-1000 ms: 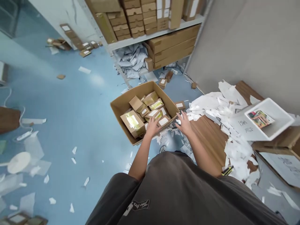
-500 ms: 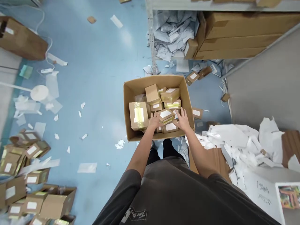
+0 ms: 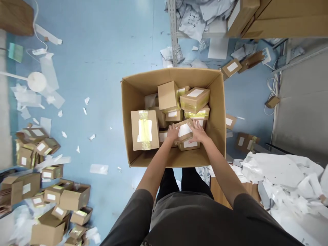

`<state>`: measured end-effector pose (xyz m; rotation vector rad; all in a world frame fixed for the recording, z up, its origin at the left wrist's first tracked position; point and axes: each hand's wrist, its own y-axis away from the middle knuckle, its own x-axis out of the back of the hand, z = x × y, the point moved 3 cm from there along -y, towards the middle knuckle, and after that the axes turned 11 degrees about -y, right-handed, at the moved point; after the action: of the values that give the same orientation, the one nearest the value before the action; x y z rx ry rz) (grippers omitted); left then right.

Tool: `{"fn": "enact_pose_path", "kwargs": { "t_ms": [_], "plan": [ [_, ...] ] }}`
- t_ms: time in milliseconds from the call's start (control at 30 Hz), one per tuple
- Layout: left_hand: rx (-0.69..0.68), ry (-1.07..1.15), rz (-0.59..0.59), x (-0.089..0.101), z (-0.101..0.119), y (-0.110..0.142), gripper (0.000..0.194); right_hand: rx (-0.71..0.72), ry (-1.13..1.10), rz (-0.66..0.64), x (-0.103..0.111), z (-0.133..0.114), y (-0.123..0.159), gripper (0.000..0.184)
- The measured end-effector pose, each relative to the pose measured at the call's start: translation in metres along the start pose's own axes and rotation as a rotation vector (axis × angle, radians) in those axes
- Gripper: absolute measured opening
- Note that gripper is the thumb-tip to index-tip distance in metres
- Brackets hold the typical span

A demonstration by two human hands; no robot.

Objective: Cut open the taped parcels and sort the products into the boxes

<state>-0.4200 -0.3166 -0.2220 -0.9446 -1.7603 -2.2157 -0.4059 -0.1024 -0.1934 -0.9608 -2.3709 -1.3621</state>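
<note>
Small carton [image 3: 185,130] inside large box [image 3: 216,123] | left hand [image 3: 173,133], part-curled, grips its left end | looks stiff, probably light, smooth label may slip; take opposite ends | right hand [image 3: 199,133], fingers spread, clasps its right end

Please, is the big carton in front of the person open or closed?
Open: nothing covers the top of the big carton, and smaller boxes show between its walls.
</note>
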Motion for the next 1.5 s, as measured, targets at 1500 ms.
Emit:
{"fn": "enact_pose_path", "kwargs": {
  "t_ms": [1500],
  "plan": [
    [-0.767,-0.514,0.726,0.04,0.086,0.36,0.129,-0.314,0.032,0.942,-0.12,-0.192,0.388,0.132]
  ]
}}
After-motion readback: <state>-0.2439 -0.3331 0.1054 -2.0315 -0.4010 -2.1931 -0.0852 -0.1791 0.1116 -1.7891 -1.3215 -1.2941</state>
